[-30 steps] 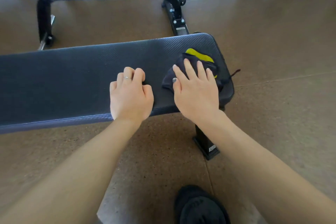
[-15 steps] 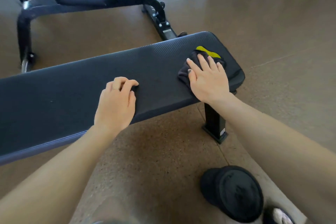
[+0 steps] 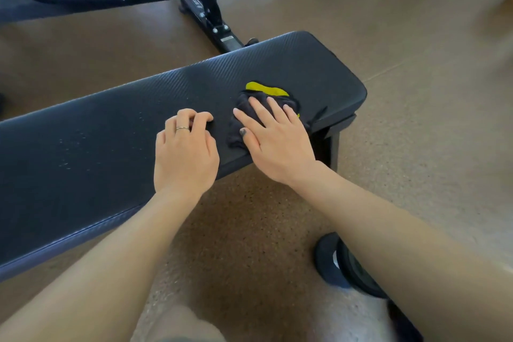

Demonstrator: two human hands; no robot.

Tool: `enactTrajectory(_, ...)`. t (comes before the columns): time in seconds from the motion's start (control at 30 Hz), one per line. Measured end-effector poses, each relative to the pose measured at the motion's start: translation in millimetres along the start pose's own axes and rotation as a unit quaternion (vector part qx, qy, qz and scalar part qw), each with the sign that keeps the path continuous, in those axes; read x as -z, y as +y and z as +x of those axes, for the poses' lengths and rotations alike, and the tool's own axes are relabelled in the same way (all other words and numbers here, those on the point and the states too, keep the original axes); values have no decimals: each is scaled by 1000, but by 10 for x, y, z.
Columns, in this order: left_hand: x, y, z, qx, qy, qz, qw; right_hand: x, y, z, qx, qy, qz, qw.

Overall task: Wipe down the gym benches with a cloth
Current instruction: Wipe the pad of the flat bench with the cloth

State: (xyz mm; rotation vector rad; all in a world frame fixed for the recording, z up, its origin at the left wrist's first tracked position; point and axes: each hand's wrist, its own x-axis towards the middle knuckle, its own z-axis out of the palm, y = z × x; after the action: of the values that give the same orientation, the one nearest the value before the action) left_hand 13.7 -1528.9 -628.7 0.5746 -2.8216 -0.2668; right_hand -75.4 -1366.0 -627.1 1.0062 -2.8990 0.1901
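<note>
Right of centre, the right hand (image 3: 273, 141) presses a dark cloth (image 3: 262, 108) flat, fingers spread, near the worktop (image 3: 111, 130) end. The left hand (image 3: 186, 155), fingers curled and holding nothing, braces beside it. Good wiping probably needs even palm pressure and overlapping strokes toward the unwiped left.
</note>
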Motion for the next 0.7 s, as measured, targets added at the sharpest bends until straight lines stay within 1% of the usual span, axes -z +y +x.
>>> enactTrajectory(0.27, 10, 5, -27, 4, -4, 1, 1000, -2, -10, 2, -4, 7, -5, 1000)
enactTrajectory(0.43, 20, -25, -37, -1, 6, -11, 1000, 22, -3, 46, -2, -9, 1, 1000)
enactTrajectory(0.57, 6, -6, -21, 4, 11, -4, 1000, 54, -4, 291, 6, -43, 2, 999)
enactTrajectory(0.7, -10, 7, -10, 14, 13, -1, 1000, 32, 48, 716, 43, -61, -11, 997)
